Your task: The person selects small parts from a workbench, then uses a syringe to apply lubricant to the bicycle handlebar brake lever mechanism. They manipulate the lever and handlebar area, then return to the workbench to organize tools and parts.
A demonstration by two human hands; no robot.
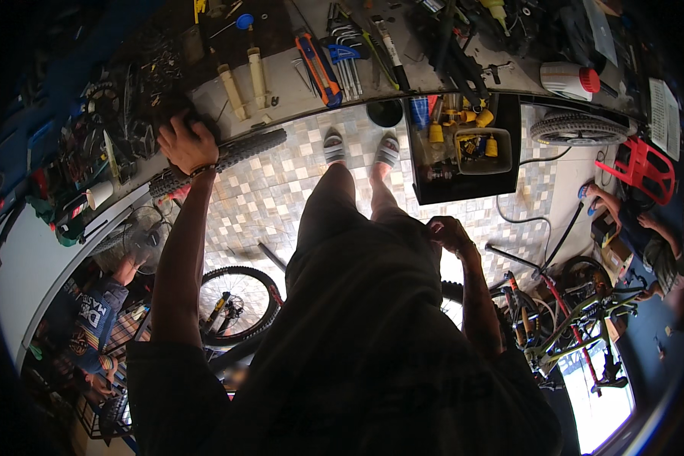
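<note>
The left hand [184,140] reaches up to the counter [296,83] edge, its grip clenched on a dark object [197,121] too shadowed to identify, just above a knobby tyre [243,148] leaning below the edge. The right hand [448,232] hangs curled at the hip, grasping nothing visible. Hex keys [346,61] lie further along.
</note>
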